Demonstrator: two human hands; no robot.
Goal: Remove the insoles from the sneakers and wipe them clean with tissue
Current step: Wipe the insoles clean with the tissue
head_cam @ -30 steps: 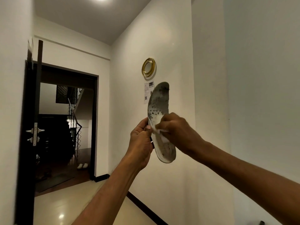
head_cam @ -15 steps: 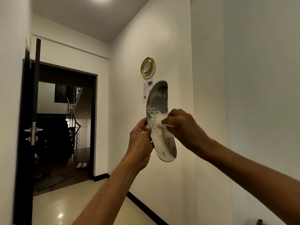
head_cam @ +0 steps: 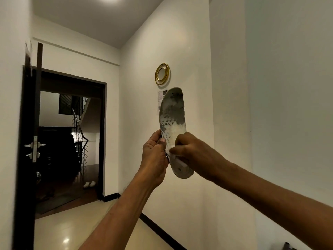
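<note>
White hallway wall backing an insole-wiping step in progress.

Left hand is pinching the upright insole at its left edge; right hand is closing on a tissue pressed near the heel. The dark upper part is likely calling for upward strokes next.

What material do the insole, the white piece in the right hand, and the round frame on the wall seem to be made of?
Insole: probably foam with a matte fabric face; it is thin, slightly curved, and its grey coating is worn to white patches.
Tissue: soft white paper, crumpled under the right hand.
Round frame: glossy gold, likely metal, though coated plastic is possible.
</note>
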